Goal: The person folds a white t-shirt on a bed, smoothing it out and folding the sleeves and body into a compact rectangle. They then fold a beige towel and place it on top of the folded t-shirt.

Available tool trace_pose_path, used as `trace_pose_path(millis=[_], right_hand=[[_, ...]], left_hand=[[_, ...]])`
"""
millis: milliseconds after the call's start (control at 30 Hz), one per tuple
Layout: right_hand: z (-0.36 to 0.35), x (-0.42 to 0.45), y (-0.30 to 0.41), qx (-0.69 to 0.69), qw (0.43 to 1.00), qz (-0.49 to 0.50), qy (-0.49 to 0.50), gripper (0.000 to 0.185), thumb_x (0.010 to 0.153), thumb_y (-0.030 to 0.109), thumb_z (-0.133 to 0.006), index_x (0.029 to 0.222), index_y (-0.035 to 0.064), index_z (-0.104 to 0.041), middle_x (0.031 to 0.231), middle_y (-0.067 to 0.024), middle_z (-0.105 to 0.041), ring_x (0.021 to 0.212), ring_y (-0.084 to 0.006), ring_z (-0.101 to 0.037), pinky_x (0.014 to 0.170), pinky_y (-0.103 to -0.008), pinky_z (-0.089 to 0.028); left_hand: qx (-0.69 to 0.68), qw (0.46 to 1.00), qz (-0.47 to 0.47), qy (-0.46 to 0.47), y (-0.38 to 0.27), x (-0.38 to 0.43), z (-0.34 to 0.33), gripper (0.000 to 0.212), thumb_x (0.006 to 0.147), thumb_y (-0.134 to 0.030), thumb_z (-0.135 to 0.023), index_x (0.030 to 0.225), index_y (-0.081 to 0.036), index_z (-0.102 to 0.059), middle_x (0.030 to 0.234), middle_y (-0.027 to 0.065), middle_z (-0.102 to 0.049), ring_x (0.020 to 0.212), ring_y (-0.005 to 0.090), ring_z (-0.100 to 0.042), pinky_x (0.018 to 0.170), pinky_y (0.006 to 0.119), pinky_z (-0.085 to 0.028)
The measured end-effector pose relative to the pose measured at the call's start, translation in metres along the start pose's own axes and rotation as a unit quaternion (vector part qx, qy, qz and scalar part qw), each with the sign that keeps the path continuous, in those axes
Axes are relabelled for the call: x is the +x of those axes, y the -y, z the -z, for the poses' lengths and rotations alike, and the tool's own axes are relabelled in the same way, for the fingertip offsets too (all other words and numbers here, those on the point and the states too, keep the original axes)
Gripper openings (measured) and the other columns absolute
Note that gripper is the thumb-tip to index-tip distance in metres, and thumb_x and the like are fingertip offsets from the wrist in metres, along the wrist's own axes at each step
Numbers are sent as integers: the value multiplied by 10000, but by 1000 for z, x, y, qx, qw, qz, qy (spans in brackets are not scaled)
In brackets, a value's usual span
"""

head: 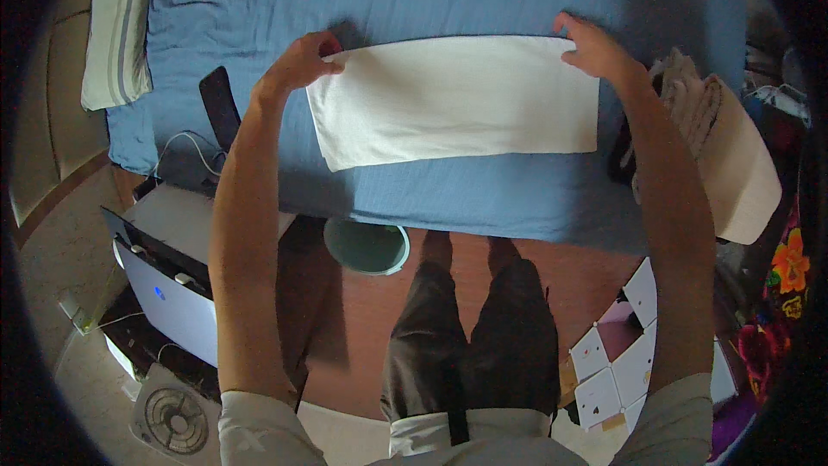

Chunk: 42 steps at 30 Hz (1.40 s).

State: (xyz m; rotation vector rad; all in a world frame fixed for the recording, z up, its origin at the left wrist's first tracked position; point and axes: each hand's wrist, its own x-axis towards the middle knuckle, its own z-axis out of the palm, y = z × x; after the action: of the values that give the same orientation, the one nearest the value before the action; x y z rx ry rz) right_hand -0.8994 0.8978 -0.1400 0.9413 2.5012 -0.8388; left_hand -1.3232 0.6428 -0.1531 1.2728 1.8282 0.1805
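A folded white cloth [459,100] lies in a long rectangle across the blue sheet [453,191] of a bed. My left hand [299,63] grips its far left corner, thumb on top and fingers curled at the edge. At the far right corner is my right hand [596,45]. Its thumb rests near the cloth's edge while the index finger reaches past it, with a gap between them. The cloth's near left corner juts out a little, showing layers.
A striped pillow [119,29] lies at upper left, and a dark phone [220,107] stands beside my left forearm. Below are a laptop [171,294] and a round bin [367,247]. Folded fabrics [737,162] and a white panel rack [611,359] are at right.
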Motion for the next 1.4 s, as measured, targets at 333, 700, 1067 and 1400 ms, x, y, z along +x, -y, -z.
trace_pose_path(millis=[333, 700, 1067, 1400], right_hand=[[54, -95, 52, 71, 985, 25, -158, 182, 829, 16, -627, 1004, 22, -577, 995, -183, -625, 963, -393, -598, 832, -446, -478], [-1, -160, 74, -50, 967, 64, -240, 256, 707, -5, -671, 914, 65, -538, 968, -109, -548, 987, -337, -544, 819, -427, -467], [-145, -178, 39, -121, 988, 23, -95, 321, 722, 155, -697, 1020, 69, -611, 1061, -104, -590, 1059, -301, -557, 916, -432, -459], [-138, -67, 176, 2, 953, 80, -292, 631, 888, 317, -616, 1426, 52, -422, 1481, -197, -373, 1410, -373, -288, 1160, -516, -217]], left_hand=[[-31, 993, -28, -113, -65, -97, 47, 214, 833, -80, -678, 1031, -16, -628, 919, 122, -653, 838, 191, -619, 736, 315, -494], [127, 960, -146, -202, -78, -163, -7, 256, 651, 44, -674, 865, -53, -573, 899, 111, -585, 879, 340, -584, 759, 427, -492], [155, 959, -150, -184, 2, -178, -157, 189, 748, -101, -635, 930, -74, -593, 997, 125, -574, 958, 342, -569, 830, 453, -480], [133, 932, -180, -285, -103, -69, -169, 652, 879, -260, -611, 1439, -29, -369, 1489, 243, -326, 1374, 424, -306, 1143, 511, -246]])
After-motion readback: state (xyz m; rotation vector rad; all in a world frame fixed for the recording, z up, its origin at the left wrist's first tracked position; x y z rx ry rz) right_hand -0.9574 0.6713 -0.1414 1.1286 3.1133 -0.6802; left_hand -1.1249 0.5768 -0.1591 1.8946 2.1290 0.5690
